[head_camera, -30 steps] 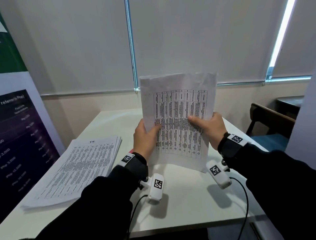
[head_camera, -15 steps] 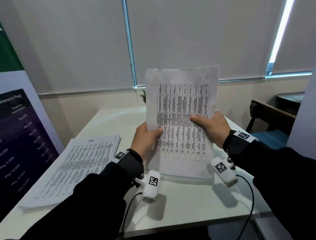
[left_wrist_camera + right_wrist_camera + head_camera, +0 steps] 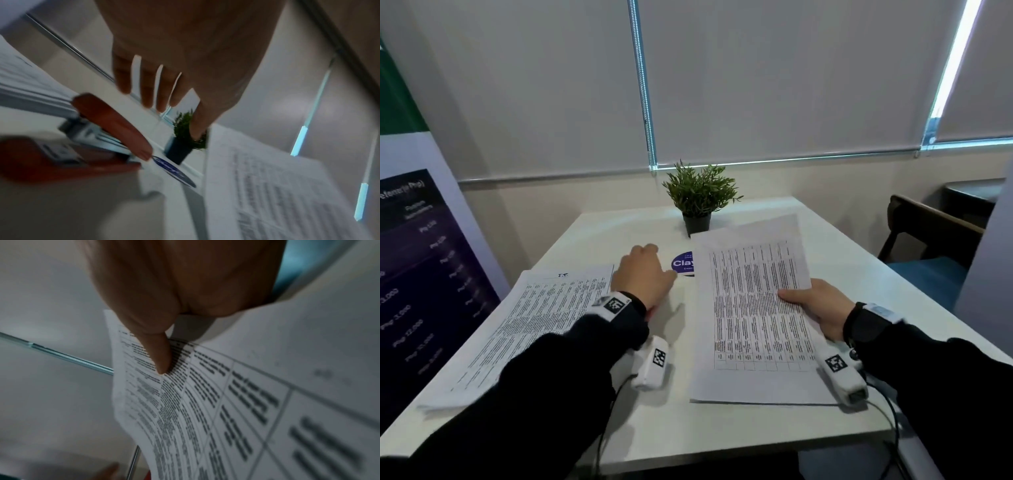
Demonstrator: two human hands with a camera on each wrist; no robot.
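Note:
A sheaf of printed table sheets [image 3: 753, 308] lies low over the white table [image 3: 722, 445], right of centre. My right hand [image 3: 815, 305] grips its right edge, thumb on top; the right wrist view shows the thumb [image 3: 158, 353] pressing the printed sheet [image 3: 226, 402]. My left hand [image 3: 643, 274] holds nothing and hovers left of the sheaf with relaxed fingers. Below its fingers [image 3: 150, 91] in the left wrist view lies a red stapler [image 3: 111, 123], apart from them. In the head view the hand hides nearly all of the stapler.
A thick stack of printed sheets [image 3: 534, 315] lies at the table's left. A small potted plant [image 3: 698, 198] and a round blue sticker [image 3: 683, 263] sit behind the hands. A dark banner [image 3: 421, 274] stands left; a wooden chair [image 3: 928, 246] stands right.
The sheaf came down from upright in both hands to low over the table. My left hand let go of it and moved left, over the stapler.

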